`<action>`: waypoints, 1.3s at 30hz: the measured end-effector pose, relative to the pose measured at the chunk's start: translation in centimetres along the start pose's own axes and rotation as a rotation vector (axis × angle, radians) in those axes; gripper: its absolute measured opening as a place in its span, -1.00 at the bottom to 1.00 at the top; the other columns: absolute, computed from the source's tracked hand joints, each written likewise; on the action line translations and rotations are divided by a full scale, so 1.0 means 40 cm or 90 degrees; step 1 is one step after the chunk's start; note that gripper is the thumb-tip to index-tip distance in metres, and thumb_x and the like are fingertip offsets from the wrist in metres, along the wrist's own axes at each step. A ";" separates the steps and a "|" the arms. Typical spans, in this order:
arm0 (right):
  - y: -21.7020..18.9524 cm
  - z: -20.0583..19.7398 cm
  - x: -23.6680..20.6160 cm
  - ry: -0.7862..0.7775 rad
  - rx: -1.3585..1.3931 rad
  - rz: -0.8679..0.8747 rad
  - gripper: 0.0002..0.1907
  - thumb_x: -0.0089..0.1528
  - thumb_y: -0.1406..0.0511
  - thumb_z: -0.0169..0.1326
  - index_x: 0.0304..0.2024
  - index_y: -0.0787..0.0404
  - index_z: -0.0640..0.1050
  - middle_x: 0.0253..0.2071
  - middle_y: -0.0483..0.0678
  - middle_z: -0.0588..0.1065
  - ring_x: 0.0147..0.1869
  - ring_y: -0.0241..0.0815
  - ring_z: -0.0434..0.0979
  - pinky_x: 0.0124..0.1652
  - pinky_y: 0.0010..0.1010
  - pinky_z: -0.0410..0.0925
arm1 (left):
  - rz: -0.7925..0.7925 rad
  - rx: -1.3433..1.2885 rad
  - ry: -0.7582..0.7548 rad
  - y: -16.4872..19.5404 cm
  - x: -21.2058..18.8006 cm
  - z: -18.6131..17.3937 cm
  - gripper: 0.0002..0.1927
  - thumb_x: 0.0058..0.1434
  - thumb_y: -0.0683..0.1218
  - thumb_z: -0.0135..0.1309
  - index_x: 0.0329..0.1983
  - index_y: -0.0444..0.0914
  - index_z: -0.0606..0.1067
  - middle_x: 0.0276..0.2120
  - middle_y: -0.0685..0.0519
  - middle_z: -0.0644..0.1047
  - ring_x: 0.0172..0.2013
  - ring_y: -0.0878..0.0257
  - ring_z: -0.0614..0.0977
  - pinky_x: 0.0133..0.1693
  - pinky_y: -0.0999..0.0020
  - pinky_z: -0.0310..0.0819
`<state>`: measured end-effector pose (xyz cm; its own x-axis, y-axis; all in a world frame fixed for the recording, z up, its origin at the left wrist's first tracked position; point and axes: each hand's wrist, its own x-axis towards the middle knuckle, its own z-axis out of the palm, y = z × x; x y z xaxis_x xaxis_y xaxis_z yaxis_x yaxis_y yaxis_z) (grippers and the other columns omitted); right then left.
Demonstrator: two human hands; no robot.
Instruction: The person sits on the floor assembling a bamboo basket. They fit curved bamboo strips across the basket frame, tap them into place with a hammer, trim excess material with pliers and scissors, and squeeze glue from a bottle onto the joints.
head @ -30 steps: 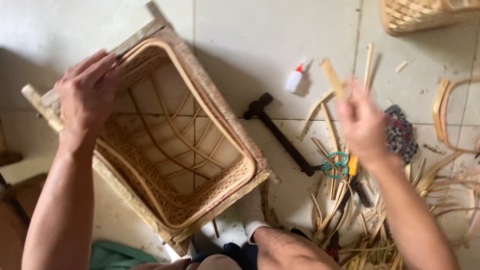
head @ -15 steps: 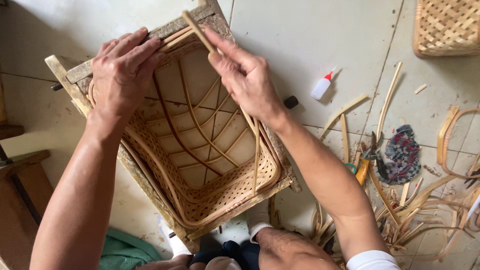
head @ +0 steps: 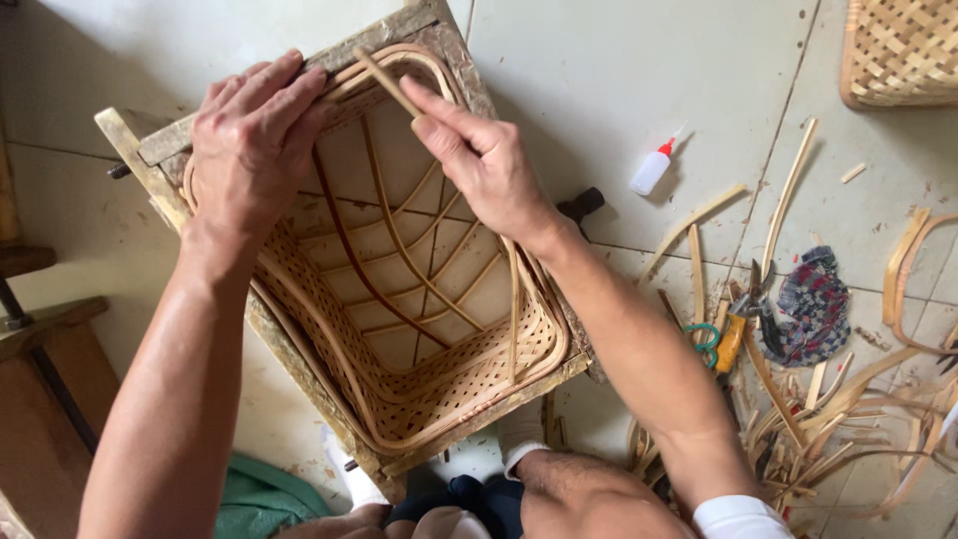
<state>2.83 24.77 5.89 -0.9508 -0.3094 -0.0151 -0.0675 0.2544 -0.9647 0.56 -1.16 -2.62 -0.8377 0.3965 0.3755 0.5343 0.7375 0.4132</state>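
A square woven bamboo basket [head: 429,399] sits inside a rough wooden frame [head: 414,25] on the tiled floor, its open side facing up. My left hand [head: 249,140] lies flat over the basket's far left rim, pressing on it. My right hand [head: 479,160] pinches a short thin bamboo stick [head: 384,80], whose far end rests at the basket's far rim, just beside my left fingertips. Curved bamboo ribs cross the inside of the basket.
A small white glue bottle with a red tip [head: 654,168] lies right of the basket. Loose bamboo strips [head: 828,419], orange-handled cutters [head: 738,324] and a patterned cloth [head: 813,299] lie at right. Another woven basket [head: 898,50] is at the top right corner.
My right hand picked a bamboo stick from the pile at right and carried it over to the basket's far rim. My left hand stayed on the rim, and the view shifted left.
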 end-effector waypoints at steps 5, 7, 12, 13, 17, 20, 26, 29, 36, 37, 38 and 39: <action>0.007 0.017 0.002 -0.017 -0.028 -0.082 -0.62 0.53 0.23 -0.08 0.38 0.14 0.39 -0.18 -0.06 0.60 -0.38 -0.35 0.31 -0.35 -0.49 0.31 | 0.001 0.031 -0.019 0.007 -0.004 -0.008 -0.74 0.51 -0.06 0.19 0.19 -0.24 0.60 0.19 -0.09 0.58 0.25 0.04 0.61 0.29 0.13 0.47; 0.011 0.021 0.004 -0.014 -0.047 -0.249 -0.67 0.64 0.25 -0.14 0.44 0.12 0.30 0.15 0.12 0.54 0.09 -0.13 0.64 0.18 -0.33 0.54 | -0.038 0.013 -0.043 0.014 -0.003 -0.015 -0.69 0.50 -0.04 0.20 0.23 -0.23 0.59 0.23 -0.10 0.56 0.21 0.02 0.60 0.25 0.14 0.47; -0.007 0.024 0.014 -0.073 -0.106 0.141 -0.56 0.46 0.23 -0.04 0.40 0.06 0.40 0.05 0.12 0.63 -0.03 0.13 0.55 0.03 -0.26 0.47 | -0.021 0.042 -0.059 0.019 0.023 -0.019 -0.59 0.50 -0.05 0.16 0.36 -0.23 0.47 0.31 -0.10 0.49 0.25 0.07 0.55 0.28 0.12 0.42; -0.008 0.025 0.015 -0.106 -0.130 0.310 -0.52 0.41 0.21 -0.03 0.40 -0.01 0.41 -0.03 0.07 0.69 -0.15 0.20 0.54 -0.06 -0.25 0.48 | -0.015 0.036 -0.053 0.019 0.028 -0.018 -0.59 0.53 -0.06 0.15 0.39 -0.21 0.44 0.32 -0.07 0.49 0.27 0.11 0.54 0.30 0.12 0.42; 0.010 0.029 0.006 -0.087 -0.118 0.091 -0.59 0.43 0.19 -0.02 0.32 0.10 0.45 0.11 0.05 0.61 0.12 -0.13 0.67 0.11 -0.33 0.50 | 0.033 0.038 -0.061 0.018 0.031 -0.017 -0.50 0.51 -0.13 0.10 0.49 -0.13 0.36 0.35 0.03 0.47 0.34 0.15 0.50 0.32 0.16 0.42; 0.034 0.029 -0.002 -0.092 -0.104 0.050 -0.59 0.46 0.18 -0.03 0.33 0.13 0.44 0.15 0.09 0.58 0.19 -0.09 0.64 0.17 -0.29 0.46 | 0.085 0.106 -0.090 0.014 0.030 -0.020 -0.46 0.47 -0.21 0.06 0.50 -0.08 0.33 0.35 0.08 0.48 0.34 0.11 0.50 0.33 0.18 0.40; 0.018 0.029 0.011 -0.133 -0.189 0.147 -0.58 0.43 0.14 -0.04 0.33 0.00 0.44 0.13 0.06 0.59 0.14 -0.07 0.63 0.16 -0.28 0.43 | 0.170 0.197 -0.176 -0.008 0.041 -0.025 -0.33 0.34 -0.34 -0.02 0.52 -0.16 0.27 0.42 0.03 0.38 0.39 0.06 0.41 0.35 0.12 0.33; -0.002 0.042 0.013 -0.133 -0.242 0.140 -0.57 0.45 0.13 -0.05 0.36 -0.02 0.40 0.07 0.05 0.61 0.01 -0.08 0.63 0.02 -0.29 0.46 | 0.194 0.219 -0.192 -0.019 0.039 -0.023 -0.31 0.34 -0.34 -0.02 0.54 -0.17 0.24 0.45 0.03 0.33 0.42 0.08 0.36 0.39 0.12 0.30; 0.018 0.088 -0.008 -0.177 -0.644 -0.047 -0.34 0.48 0.19 -0.02 0.51 0.35 0.11 0.07 0.18 0.52 -0.10 -0.09 0.59 -0.20 -0.42 0.50 | 0.165 0.133 -0.199 -0.003 0.050 -0.038 -0.35 0.43 -0.29 0.06 0.56 -0.17 0.21 0.49 0.03 0.28 0.44 0.04 0.35 0.43 0.12 0.24; 0.021 0.083 -0.014 -0.149 -0.651 -0.116 -0.32 0.46 0.21 0.02 0.49 0.43 0.11 0.13 0.24 0.51 -0.03 -0.06 0.58 -0.14 -0.39 0.50 | 0.136 0.075 -0.207 0.002 0.054 -0.051 -0.40 0.48 -0.25 0.07 0.55 -0.19 0.23 0.49 0.00 0.29 0.43 0.02 0.35 0.43 0.09 0.22; 0.032 0.073 -0.035 -0.073 -0.635 -0.204 -0.30 0.41 0.18 0.04 0.46 0.37 0.12 0.18 0.22 0.48 0.09 -0.02 0.54 0.00 -0.27 0.46 | 0.108 0.015 -0.218 0.012 0.051 -0.065 -0.44 0.53 -0.21 0.09 0.54 -0.20 0.24 0.48 -0.03 0.30 0.42 -0.01 0.34 0.42 0.06 0.21; 0.024 0.060 -0.052 0.008 -0.619 -0.291 -0.28 0.35 0.16 0.07 0.43 0.32 0.13 0.23 0.20 0.46 0.21 0.01 0.50 0.13 -0.14 0.41 | 0.092 0.012 -0.193 0.022 0.050 -0.080 -0.38 0.42 -0.15 0.12 0.51 -0.27 0.25 0.44 -0.11 0.31 0.40 -0.05 0.36 0.39 0.02 0.22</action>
<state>5.48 23.46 4.35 -0.7775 -0.5516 0.3020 -0.6236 0.7387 -0.2560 -0.26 -1.46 1.14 -0.7504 0.6404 0.1637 0.6502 0.6704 0.3574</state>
